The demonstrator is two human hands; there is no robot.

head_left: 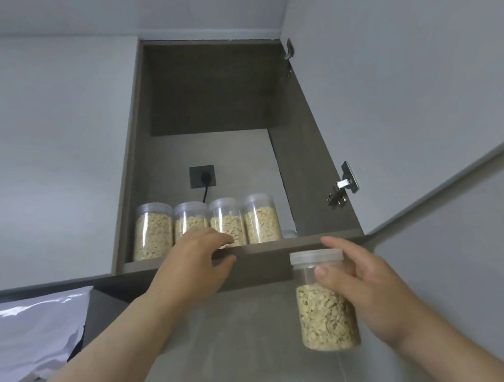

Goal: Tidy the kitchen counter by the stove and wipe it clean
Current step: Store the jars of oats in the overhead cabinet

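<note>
Fingers (pixel 327 271) of right hand (pixel 375 293) grip the jar (pixel 325 320) — below the shelf (pixel 282 245).

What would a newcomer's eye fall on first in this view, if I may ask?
An open cabinet with four flake-filled jars in a row on its shelf. Just below the shelf, the right hand holds a fifth jar upright, while the left hand rests on the shelf edge before the row.

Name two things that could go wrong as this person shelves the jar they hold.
The held jar in the right hand sits just under the shelf edge; lifted straight, its lid could knock it. The four shelved jars leave little room on the right, so squeezing it in may topple one.
</note>
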